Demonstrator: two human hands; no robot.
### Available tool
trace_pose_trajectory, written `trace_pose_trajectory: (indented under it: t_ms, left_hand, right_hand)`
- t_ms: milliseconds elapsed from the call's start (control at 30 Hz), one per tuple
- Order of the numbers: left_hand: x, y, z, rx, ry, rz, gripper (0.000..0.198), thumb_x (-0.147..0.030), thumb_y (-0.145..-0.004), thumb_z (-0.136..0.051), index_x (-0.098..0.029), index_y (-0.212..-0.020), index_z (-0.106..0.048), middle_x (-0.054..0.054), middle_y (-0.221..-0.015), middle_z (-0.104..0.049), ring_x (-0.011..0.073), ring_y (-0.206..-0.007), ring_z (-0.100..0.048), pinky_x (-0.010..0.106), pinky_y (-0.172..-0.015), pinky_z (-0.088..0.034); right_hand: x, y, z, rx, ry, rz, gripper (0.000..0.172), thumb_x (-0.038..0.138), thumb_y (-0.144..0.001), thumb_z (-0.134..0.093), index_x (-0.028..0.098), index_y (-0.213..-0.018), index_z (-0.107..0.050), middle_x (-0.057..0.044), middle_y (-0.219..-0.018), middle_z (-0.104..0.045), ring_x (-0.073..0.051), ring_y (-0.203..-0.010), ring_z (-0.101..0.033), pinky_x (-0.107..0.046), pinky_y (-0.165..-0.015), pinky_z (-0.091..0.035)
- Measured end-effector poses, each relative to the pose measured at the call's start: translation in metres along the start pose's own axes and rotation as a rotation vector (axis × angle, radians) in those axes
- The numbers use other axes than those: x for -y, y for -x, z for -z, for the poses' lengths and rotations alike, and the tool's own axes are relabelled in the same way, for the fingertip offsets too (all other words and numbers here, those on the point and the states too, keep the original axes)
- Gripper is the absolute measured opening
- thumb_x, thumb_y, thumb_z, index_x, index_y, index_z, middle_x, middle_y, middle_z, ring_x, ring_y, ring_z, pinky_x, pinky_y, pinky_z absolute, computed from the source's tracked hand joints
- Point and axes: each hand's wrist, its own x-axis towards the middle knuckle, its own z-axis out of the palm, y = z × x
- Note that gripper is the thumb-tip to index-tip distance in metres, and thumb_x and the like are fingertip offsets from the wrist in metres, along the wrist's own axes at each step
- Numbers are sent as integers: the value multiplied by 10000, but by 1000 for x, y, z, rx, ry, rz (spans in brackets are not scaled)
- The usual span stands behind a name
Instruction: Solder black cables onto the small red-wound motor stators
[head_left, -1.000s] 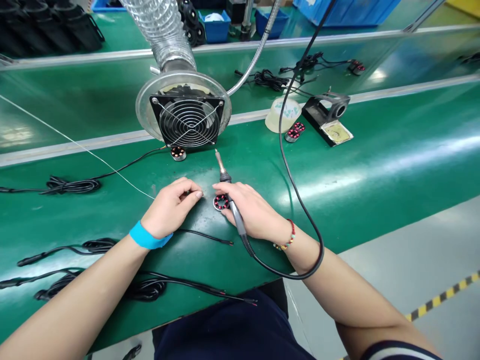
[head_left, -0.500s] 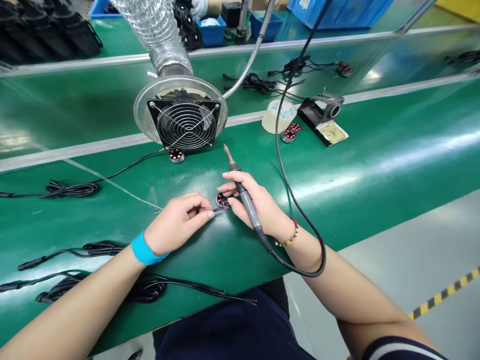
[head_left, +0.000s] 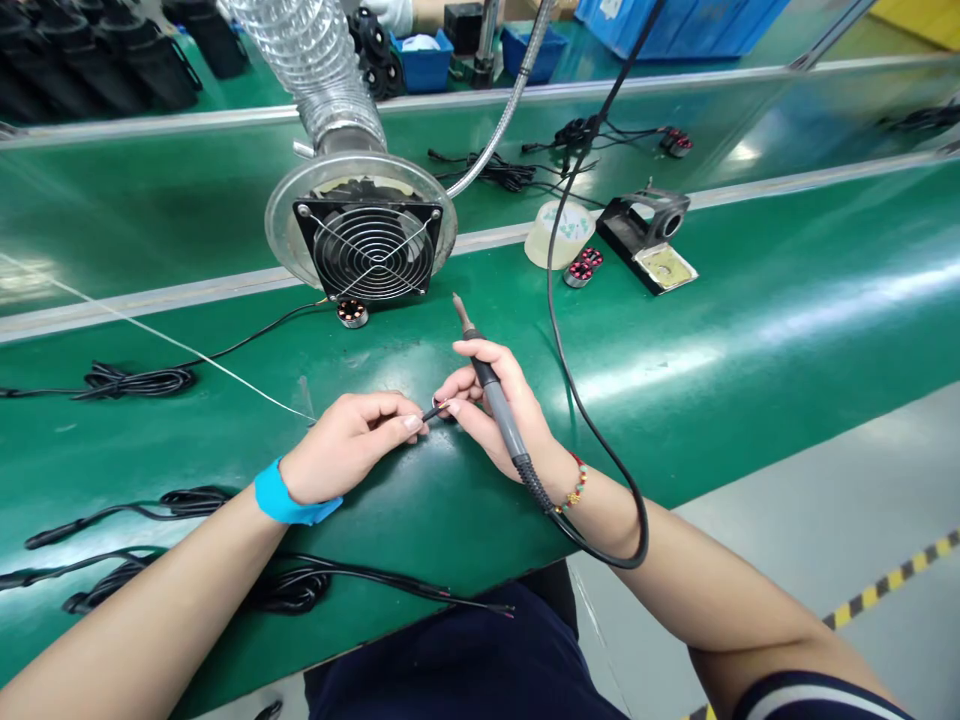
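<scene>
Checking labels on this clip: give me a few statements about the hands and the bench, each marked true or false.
1. The right hand holds the soldering iron. True.
2. The iron's tip touches the black wire. False: the tip points up toward the fan, clear of the wire.
3. The left hand pinches the black wire's end in its fingers. True.
4. The blue wristband is on the right wrist. False: it is on the left wrist; the right wears a bead bracelet.
5. A small wound coil lies in front of the fan. True.
</scene>
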Motion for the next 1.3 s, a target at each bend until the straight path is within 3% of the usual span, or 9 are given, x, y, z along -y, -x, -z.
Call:
trace_pose_trajectory:
  t_ms: [267,467,567,800,1033,1133,1300]
  left_hand:
    - [2,1,0,6,-42,7,285,-411,-835,-554,-160,-738,-648,17,-720,-637,136,-685,-535,260,-662,-416]
    - [-3,0,-9,-140,104,-104,187,-351,-832,-569,-166,-840,-597,-2,-767,-603,113,-687,-514,230,-639,-421]
    - [-4,1,-13,-196,73,-130,193,-346,-864,-515,-173,-782,-547,-24,-704,-533,99,-611,-451,223,-571,-386]
    - [-3,3,-16,-162,-129,-152,202,-320,-876,-488,-177,-743,-540,-21,-686,-522,117,-646,-447,246,-621,-374]
    - [-7,3,-14,-156,-171,-214,215,-298,-864,-495,-183,-688,-541,-7,-688,-538,129,-674,-476,253,-665,-393]
    - [-10,3,-14,-116,-63,-158,184,-303,-851,-515,-177,-733,-576,1,-719,-580,132,-707,-516,258,-701,-416]
    - [-12,1,-13,-7,178,52,173,-338,-794,-552,-177,-732,-548,-28,-633,-557,98,-547,-452,227,-537,-368]
  right_hand:
    - [4,0,1,22,-33,21,419,168,-817,-606,263,-1170,-402,31,-844,-625,-99,-748,-626,-270,-739,-528]
    - [3,0,1,56,-40,20,334,223,-835,-629,259,-1113,-448,25,-835,-622,-104,-748,-629,-270,-736,-534]
    - [3,0,0,64,-44,15,323,248,-840,-632,253,-1107,-452,26,-828,-607,-102,-736,-620,-269,-731,-535]
    - [4,2,-1,70,18,62,350,207,-836,-598,265,-1131,-418,31,-825,-576,-104,-728,-603,-271,-711,-530]
    - [5,2,-2,58,76,69,375,226,-834,-593,268,-1143,-385,34,-830,-572,-104,-700,-608,-285,-691,-533]
    - [7,2,-2,69,83,113,360,190,-837,-586,265,-1134,-397,40,-816,-570,-99,-698,-598,-275,-691,-531]
    - [5,4,-3,92,103,138,361,141,-836,-582,263,-1138,-427,45,-812,-584,-89,-703,-601,-252,-694,-532]
